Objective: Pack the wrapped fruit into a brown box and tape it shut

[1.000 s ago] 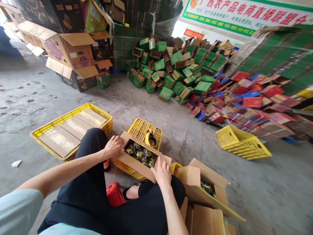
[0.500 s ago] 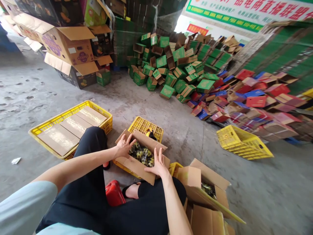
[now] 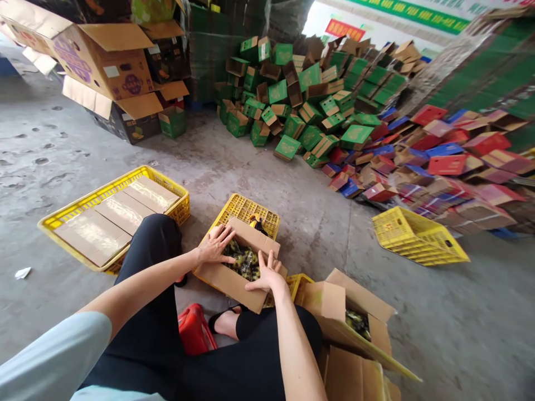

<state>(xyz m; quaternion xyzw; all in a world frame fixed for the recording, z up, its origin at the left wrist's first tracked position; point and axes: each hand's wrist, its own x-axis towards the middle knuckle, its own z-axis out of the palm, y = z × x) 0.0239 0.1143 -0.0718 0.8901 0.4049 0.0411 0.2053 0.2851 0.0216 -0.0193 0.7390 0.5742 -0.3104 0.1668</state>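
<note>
Cardboard flaps (image 3: 234, 287) splay around glossy, plastic-wrapped rounded pieces (image 3: 246, 264) between spread hands (image 3: 214, 247).

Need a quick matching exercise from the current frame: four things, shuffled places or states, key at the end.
Things
1. Carton in front of the person
2. Taped cartons
3. Red object
4. Small scrap

Places or states
A. Beside the person's foot
B. White, near the picture's left edge
C. Between the left hand and right hand, flaps open
D. Lying in a row in a yellow crate

Pairs: 1-C, 2-D, 3-A, 4-B
</note>
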